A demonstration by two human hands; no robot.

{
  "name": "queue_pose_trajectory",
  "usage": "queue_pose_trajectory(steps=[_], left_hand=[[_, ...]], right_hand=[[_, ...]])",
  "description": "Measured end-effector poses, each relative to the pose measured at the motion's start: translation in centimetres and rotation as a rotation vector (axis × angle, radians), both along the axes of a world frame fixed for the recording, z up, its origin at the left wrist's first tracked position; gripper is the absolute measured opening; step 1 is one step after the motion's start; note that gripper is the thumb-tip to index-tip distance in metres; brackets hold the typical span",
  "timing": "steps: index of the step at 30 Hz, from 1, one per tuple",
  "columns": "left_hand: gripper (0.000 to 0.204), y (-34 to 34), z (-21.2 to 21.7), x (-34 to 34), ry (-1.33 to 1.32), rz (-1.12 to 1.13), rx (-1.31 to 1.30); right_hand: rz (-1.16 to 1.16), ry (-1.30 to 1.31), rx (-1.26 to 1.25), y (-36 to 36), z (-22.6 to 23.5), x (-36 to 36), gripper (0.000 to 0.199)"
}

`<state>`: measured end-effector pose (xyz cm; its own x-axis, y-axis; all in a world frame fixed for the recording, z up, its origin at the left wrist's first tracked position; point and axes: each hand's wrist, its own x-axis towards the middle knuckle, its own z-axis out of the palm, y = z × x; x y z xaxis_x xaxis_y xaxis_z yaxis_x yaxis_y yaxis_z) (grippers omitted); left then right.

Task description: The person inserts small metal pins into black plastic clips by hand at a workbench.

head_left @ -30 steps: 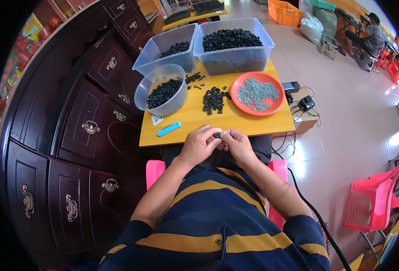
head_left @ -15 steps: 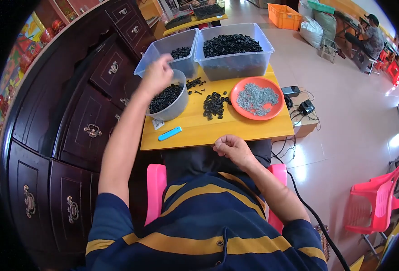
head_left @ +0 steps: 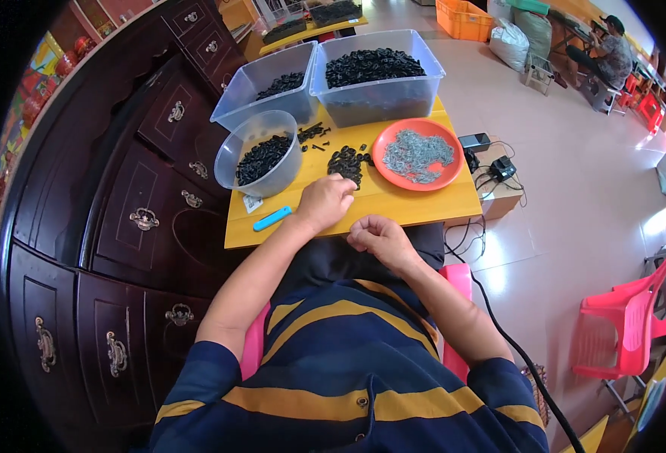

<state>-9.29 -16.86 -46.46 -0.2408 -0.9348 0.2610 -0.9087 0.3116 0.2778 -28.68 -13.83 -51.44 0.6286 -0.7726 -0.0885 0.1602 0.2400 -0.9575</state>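
Observation:
My left hand (head_left: 326, 204) is at the near edge of a loose pile of small black ring-like plastic pieces (head_left: 346, 161). Its fingers are curled down together, and what is between the tips is hidden. Just beyond the table's front edge, my right hand (head_left: 382, 240) has thumb and fingers pinched together; anything in them is too small to make out. Right of the pile sits an orange-red plate (head_left: 380, 165) heaped with small silvery metal pieces (head_left: 416, 153). To the left, a round translucent tub (head_left: 282, 171) holds black plastic pieces (head_left: 263, 157).
Two clear rectangular bins, a left one (head_left: 236, 110) and a right one (head_left: 378, 100), hold black parts at the table's (head_left: 423, 210) back. A blue-handled cutter (head_left: 272, 219) lies near the front. Black screw-shaped pieces (head_left: 312, 132) lie beside the tub. Dark drawers (head_left: 121, 226) stand left; a person (head_left: 612, 57) sits far right.
My left hand has come down from above the round tub, toward me and rightward, to the black pile. My right hand stays pinched at nearly the same place. The view has shifted slightly.

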Motion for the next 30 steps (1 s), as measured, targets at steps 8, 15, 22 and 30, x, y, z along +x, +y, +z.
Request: queue_pose_trajectory(steps=[8,15,22,30], left_hand=[[0.019,-0.5,-1.1,-1.1,-0.037,0.039,-0.092],[0.014,-1.2,-1.4,-1.4,-0.087,0.019,-0.124],[0.014,-0.4,-0.6,-2.2,0.054,0.006,-0.121],[0.011,3.4,2.0,-4.0,0.597,0.009,0.021]], right_hand=[[-0.03,-0.055,-0.031,-0.5,-1.1,0.2,0.013],[-0.062,-0.07,-0.012,0.0,0.5,-0.1,0.009],[-0.103,-0.052,0.066,0.0,1.8,-0.7,0.009],[-0.305,-0.241,0.328,-0.7,1.7,-0.5,0.023]])
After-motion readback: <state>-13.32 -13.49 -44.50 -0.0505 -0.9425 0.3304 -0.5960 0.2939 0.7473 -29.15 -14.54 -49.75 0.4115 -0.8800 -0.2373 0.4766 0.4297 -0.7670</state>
